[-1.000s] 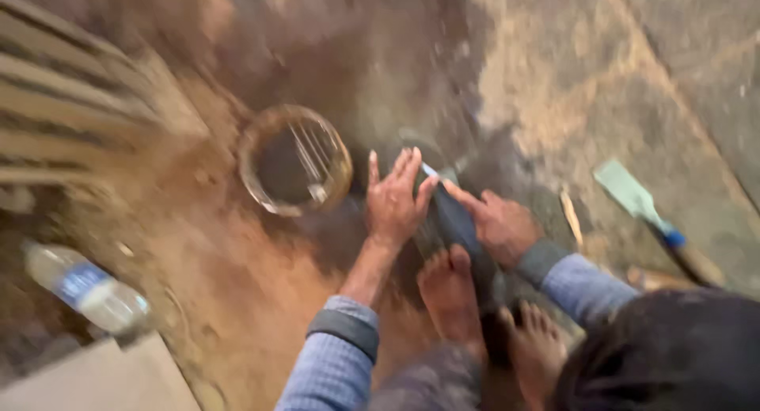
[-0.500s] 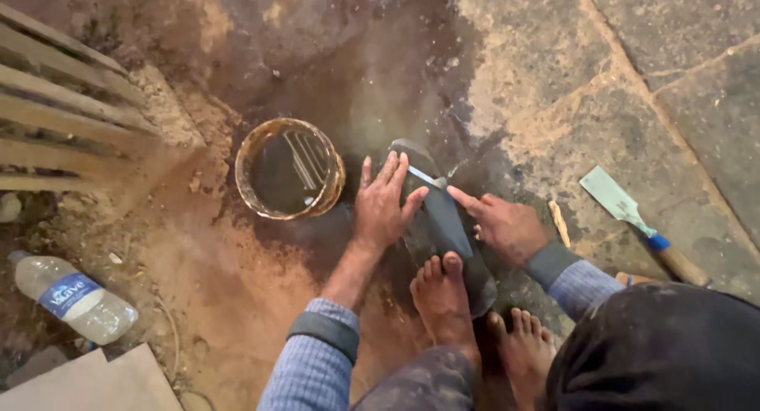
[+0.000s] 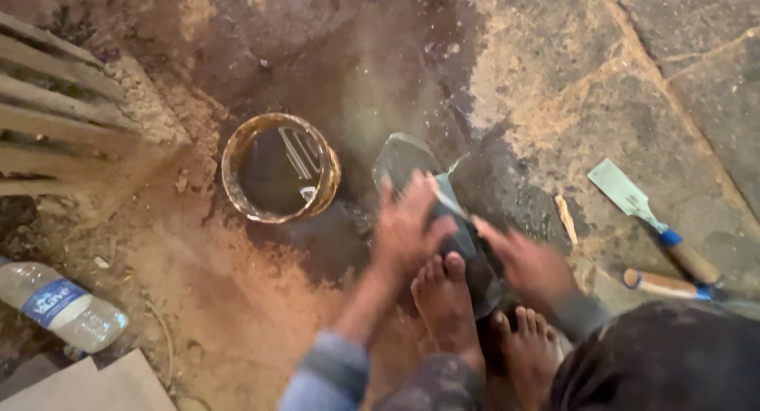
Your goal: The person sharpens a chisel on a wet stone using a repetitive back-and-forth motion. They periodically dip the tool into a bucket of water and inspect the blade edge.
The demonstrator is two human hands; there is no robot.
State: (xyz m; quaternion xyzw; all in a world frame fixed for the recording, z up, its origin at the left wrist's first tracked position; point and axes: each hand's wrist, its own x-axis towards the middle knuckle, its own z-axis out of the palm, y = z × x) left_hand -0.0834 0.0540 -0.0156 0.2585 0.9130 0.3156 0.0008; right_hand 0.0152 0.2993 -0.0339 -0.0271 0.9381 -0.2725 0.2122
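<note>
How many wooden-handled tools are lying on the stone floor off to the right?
2. A wide flat-bladed chisel lies on the stone floor at right; just below it, only the wooden handle of a second tool shows, its far end hidden, so its kind is unclear.

Stone floor (image 3: 554, 70), wet and dusty: held a bowl (image 3: 280, 169) of water, a dark stone (image 3: 412, 161), a chisel (image 3: 645, 213) right, a bottle (image 3: 59, 306) near left.

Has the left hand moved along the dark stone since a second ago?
Yes. The left hand has slid back along the dark stone toward the foot, leaving more of the stone's far end bare.
</note>
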